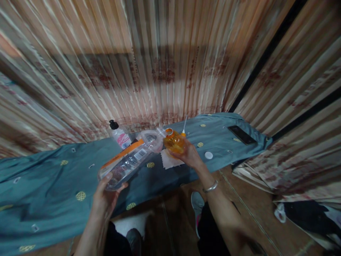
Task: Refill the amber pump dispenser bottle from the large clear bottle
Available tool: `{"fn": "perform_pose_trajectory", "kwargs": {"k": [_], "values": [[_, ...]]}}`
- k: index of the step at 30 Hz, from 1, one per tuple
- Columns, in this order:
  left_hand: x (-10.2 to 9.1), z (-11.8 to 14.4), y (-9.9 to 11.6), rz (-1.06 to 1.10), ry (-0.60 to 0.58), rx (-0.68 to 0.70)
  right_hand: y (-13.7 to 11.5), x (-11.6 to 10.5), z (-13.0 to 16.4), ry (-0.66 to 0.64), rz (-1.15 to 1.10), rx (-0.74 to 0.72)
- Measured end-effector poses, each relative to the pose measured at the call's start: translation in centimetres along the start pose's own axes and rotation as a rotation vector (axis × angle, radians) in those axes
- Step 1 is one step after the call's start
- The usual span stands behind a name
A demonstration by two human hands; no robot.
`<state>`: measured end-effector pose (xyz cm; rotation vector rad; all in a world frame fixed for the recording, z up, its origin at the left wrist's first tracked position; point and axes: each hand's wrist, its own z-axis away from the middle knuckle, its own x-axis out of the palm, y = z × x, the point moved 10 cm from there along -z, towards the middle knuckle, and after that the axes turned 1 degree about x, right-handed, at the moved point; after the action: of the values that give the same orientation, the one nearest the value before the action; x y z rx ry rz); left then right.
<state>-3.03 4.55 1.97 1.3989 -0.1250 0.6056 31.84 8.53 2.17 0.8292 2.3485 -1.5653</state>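
Leaning to the right over the middle of the blue-green cloth (50, 181), the clear bottle (130, 160) has its neck at the open mouth of the orange bottle (172, 141); whether the rims touch, I cannot tell. The left hand (105, 195) grasps the clear bottle's near left end, thumb on top. The right hand (188, 153) is wrapped around the orange bottle from the right. Just below that bottle lies a pale paper piece (169, 161); beyond the right hand a thin white tube (184, 124) points upward. A white cap (209, 155) lies to the right, a dark phone (242, 135) farther right, and a black-topped pump bottle (121, 137) stands on the far left side, before the striped curtain (165, 71).
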Motion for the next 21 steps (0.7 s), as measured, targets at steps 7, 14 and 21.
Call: {"fn": "perform_pose_trajectory", "kwargs": {"k": [7,14,21], "values": [[0.5,0.0,0.3,0.0,0.005,-0.005,0.0,-0.1,0.0,0.009,0.008,-0.022],[0.5,0.1,0.9,-0.012,0.029,0.039,0.0,-0.1,-0.1,0.016,-0.001,-0.02],[0.4,-0.2,1.1,-0.011,0.009,0.074,0.1,-0.2,0.0,0.035,0.022,-0.008]]}}
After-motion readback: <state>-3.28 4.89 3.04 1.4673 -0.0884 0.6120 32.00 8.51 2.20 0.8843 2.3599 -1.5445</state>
